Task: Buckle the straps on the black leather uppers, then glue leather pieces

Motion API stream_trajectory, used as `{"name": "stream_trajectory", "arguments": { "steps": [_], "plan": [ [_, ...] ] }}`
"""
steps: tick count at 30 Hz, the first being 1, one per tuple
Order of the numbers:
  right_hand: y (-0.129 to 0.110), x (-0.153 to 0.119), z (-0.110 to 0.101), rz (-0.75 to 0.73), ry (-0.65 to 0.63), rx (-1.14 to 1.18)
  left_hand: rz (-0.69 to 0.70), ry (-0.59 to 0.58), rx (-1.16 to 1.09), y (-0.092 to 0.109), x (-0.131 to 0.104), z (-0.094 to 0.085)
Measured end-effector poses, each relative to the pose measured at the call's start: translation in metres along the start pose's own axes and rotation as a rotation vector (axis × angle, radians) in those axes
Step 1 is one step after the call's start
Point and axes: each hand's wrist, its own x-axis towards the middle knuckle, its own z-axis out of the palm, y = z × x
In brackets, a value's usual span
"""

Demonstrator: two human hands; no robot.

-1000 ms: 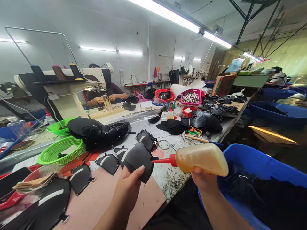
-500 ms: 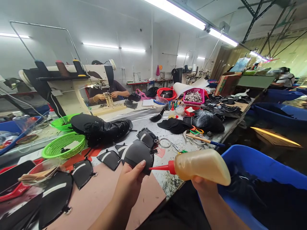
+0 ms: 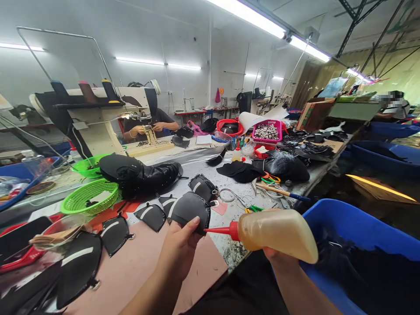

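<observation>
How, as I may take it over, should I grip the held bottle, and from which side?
Probably around the broad base of the bottle, from above and the person's right. It lies on its side: the red nozzle points left toward the black piece, and the right hand holds it from below, leaving the base free.

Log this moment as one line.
left hand: holds black panel | right hand: holds squeeze bottle | red nozzle: at panel's edge
</observation>
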Motion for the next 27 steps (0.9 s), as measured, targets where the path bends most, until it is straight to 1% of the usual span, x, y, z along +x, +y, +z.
{"name": "stream_trajectory", "arguments": {
  "steps": [2,5,10,12,14,16,18,21,23,27],
  "plan": [
    [0.001,0.002,-0.001,0.009,0.022,0.014,-0.004,0.015,-0.003,-0.001,-0.001,0.000],
    [0.007,0.008,-0.004,-0.034,0.045,0.052,-0.030,0.033,-0.009,-0.003,-0.003,-0.001],
    [0.017,0.019,-0.010,-0.120,-0.010,0.076,-0.052,-0.001,0.045,-0.006,0.001,-0.009],
    [0.020,0.022,-0.013,-0.120,-0.021,0.110,-0.053,-0.026,-0.008,-0.005,0.005,-0.014],
    [0.022,0.024,-0.015,-0.102,-0.006,0.145,-0.101,-0.015,-0.089,-0.002,0.012,-0.021],
    [0.023,0.026,-0.015,-0.087,0.023,0.179,-0.195,0.036,-0.088,0.001,0.019,-0.028],
    [0.022,0.027,-0.014,-0.074,0.051,0.208,-0.227,0.052,0.005,0.004,0.025,-0.035],
    [0.021,0.030,-0.014,-0.048,0.069,0.215,-0.161,-0.009,0.161,0.007,0.031,-0.041],
    [0.020,0.032,-0.014,-0.050,0.070,0.198,-0.153,-0.031,0.246,0.010,0.031,-0.041],
    [0.019,0.034,-0.014,-0.073,0.053,0.176,-0.253,-0.124,0.435,0.019,0.027,-0.036]
  ]
}}
